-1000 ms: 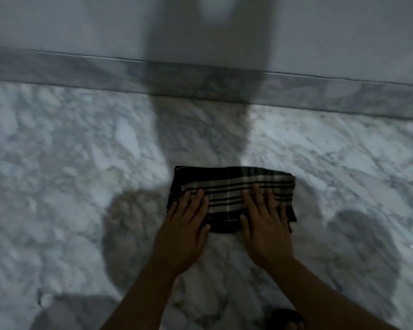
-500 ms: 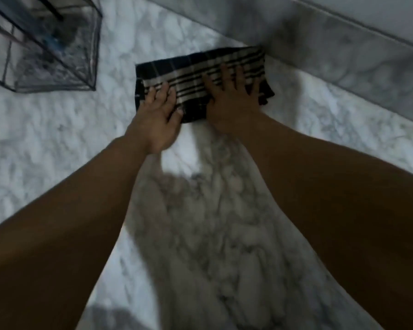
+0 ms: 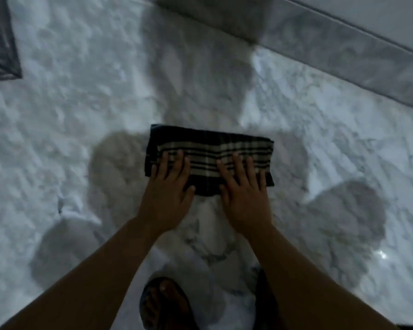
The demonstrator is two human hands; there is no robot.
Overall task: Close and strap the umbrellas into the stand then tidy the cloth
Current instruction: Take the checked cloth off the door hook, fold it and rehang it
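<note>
Item, cloth: folded into a dark striped rectangle on the marble floor, my left hand and right hand pressed flat on it, apart; I judge tidying nearly done, umbrellas unseen.

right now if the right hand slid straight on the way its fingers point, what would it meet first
More of the dark plaid folded cloth under the right hand, then bare white marble floor; the grey marble skirting looks like the first real obstacle, though depth is unclear.
</note>
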